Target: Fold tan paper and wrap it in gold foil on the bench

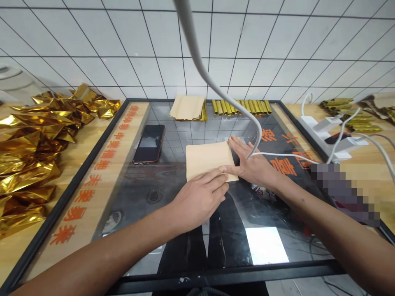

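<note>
A tan sheet of paper lies flat on the glass tabletop in front of me; whether it is one sheet or several cannot be made out. My left hand rests with straight fingers along its near edge, toward the right corner. On the right side of the paper is my right hand, fingers stretched away from me and thumb pointing left across the sheet. The tips of the left hand meet the right thumb. Behind the paper sits a stack of tan sheets, gold showing at its right side.
A row of rolled gold paper tubes lines the back edge. The phone lies left of the paper. Folded gold foil pieces are heaped at far left. A power strip stands right, and a white cable hangs across the view.
</note>
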Demonstrator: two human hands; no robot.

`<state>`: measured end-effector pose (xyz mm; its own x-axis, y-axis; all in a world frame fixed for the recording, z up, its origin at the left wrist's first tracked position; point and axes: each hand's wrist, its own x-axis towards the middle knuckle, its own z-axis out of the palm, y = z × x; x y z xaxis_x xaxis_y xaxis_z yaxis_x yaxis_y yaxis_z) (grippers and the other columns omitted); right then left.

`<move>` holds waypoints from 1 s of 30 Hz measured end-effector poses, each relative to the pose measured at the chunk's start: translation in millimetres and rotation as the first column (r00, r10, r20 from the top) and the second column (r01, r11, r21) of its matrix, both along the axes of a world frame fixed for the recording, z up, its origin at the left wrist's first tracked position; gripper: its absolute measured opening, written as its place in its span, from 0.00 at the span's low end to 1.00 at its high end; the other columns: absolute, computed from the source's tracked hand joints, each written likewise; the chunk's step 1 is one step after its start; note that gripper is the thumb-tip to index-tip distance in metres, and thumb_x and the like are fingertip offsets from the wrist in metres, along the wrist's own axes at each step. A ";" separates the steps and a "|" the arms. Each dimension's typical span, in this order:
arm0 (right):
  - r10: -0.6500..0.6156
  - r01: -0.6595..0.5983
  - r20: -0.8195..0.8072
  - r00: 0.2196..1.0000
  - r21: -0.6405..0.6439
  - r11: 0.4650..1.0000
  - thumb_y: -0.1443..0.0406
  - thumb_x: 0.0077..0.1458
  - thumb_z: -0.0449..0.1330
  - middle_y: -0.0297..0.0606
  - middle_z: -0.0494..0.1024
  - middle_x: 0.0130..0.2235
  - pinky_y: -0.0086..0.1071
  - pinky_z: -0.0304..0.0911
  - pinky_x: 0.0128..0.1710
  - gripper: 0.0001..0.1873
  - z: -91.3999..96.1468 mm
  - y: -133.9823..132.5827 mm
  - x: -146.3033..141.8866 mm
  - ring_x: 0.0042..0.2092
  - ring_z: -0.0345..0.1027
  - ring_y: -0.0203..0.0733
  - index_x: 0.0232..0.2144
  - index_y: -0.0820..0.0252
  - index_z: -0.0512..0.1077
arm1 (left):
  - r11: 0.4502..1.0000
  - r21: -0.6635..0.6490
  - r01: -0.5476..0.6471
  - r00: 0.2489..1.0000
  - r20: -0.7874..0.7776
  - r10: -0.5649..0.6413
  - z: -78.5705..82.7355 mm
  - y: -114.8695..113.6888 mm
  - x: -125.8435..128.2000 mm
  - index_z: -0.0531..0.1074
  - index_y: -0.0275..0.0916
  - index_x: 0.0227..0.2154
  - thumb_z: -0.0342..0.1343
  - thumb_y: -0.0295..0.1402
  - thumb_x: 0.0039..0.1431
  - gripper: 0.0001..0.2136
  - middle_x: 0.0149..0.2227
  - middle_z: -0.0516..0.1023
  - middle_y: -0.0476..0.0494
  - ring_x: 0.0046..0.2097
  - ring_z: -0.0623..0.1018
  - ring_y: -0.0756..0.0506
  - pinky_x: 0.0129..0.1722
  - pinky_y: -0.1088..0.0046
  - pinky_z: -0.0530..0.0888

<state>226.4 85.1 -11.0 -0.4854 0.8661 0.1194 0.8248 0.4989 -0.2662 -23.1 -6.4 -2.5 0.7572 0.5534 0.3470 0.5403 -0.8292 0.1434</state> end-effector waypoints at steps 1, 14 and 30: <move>-0.009 0.009 0.001 1.000 -0.004 1.000 0.35 0.65 0.58 0.60 0.54 0.79 0.63 0.42 0.77 0.56 -0.1 1.3 -0.2 0.80 0.45 0.61 0.79 0.66 0.53 | 1.000 -0.004 0.005 1.000 0.004 -0.005 -0.3 -0.1 -0.2 0.79 0.34 0.58 0.46 0.34 0.81 0.18 0.66 0.79 0.35 0.73 0.72 0.39 0.74 0.57 0.70; -0.052 0.053 -0.048 0.997 0.017 0.998 0.41 0.70 0.55 0.59 0.53 0.79 0.65 0.45 0.76 0.49 8.6 20.3 -6.0 0.81 0.43 0.61 0.79 0.64 0.52 | 0.990 -0.138 0.034 0.994 0.106 -0.020 4.7 -0.5 -2.7 0.79 0.36 0.55 0.47 0.29 0.79 0.16 0.58 0.83 0.36 0.63 0.81 0.39 0.63 0.55 0.80; -0.104 0.105 0.025 0.994 -0.024 0.994 0.38 0.63 0.63 0.58 0.51 0.80 0.64 0.46 0.76 0.56 9.4 38.7 9.5 0.80 0.45 0.67 0.80 0.60 0.53 | 0.997 -0.031 0.066 0.994 -0.082 -0.068 5.3 -2.9 2.6 0.74 0.42 0.65 0.50 0.34 0.79 0.18 0.70 0.75 0.46 0.64 0.74 0.37 0.60 0.57 0.73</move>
<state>235.9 123.7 -1.7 -0.3944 0.9148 0.0868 0.8783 0.4030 -0.2573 -20.5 -9.3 2.7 0.8184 0.5092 0.2664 0.4947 -0.8601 0.1245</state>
